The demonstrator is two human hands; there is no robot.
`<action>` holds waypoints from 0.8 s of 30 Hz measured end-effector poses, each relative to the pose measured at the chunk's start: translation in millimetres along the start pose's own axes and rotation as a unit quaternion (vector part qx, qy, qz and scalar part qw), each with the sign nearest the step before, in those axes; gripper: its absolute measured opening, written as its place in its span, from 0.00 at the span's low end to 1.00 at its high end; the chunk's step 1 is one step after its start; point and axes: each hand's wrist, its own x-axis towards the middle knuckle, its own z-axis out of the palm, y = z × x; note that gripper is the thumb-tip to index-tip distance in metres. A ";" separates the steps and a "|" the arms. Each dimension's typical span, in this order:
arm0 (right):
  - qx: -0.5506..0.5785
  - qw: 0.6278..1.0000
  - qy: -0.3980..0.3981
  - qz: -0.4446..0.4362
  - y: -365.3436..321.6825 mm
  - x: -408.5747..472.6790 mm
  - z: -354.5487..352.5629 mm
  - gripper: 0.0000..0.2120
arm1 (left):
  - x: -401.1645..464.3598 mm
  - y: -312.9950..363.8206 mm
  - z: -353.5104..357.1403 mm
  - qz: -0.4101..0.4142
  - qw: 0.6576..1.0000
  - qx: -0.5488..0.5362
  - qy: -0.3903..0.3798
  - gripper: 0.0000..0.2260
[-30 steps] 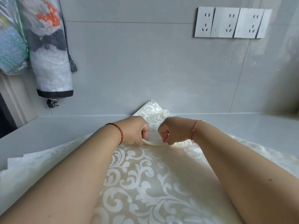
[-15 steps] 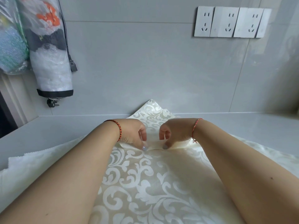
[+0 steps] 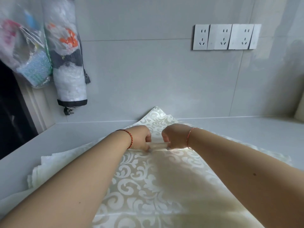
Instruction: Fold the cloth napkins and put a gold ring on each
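Observation:
A cream cloth napkin (image 3: 148, 183) with a white scroll pattern lies spread on the grey counter (image 3: 246, 129), one corner pointing at the back wall. My left hand (image 3: 141, 139) and my right hand (image 3: 174, 137) sit close together near that far corner. Each pinches a narrow pleat of the napkin between thumb and fingers, and the pleat runs as a raised ridge between them. More cream cloth (image 3: 54, 163) shows underneath at the left. No gold ring is in view.
Plastic-wrapped bundles (image 3: 65, 63) hang on the wall at the left with a black plug (image 3: 69, 111) dangling below. A row of wall sockets (image 3: 225, 37) sits at the upper right. A dark opening is at the far left.
My hands have pulled the folded pleat slightly toward me and pressed it lower. The camera has tilted down a little and shifted.

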 end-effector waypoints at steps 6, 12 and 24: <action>0.001 1.000 0.023 -0.012 -4.8 -22.5 8.8 0.11 | -24.9 3.8 12.5 0.014 0.998 -0.001 0.058 0.08; 0.045 0.999 0.016 0.014 -2.6 -31.2 3.2 0.05 | -22.1 0.7 4.4 -0.036 0.997 -0.075 0.005 0.09; 0.028 0.999 -0.021 0.035 1.6 -30.4 6.9 0.15 | -29.3 3.9 8.2 -0.043 0.998 -0.054 0.010 0.13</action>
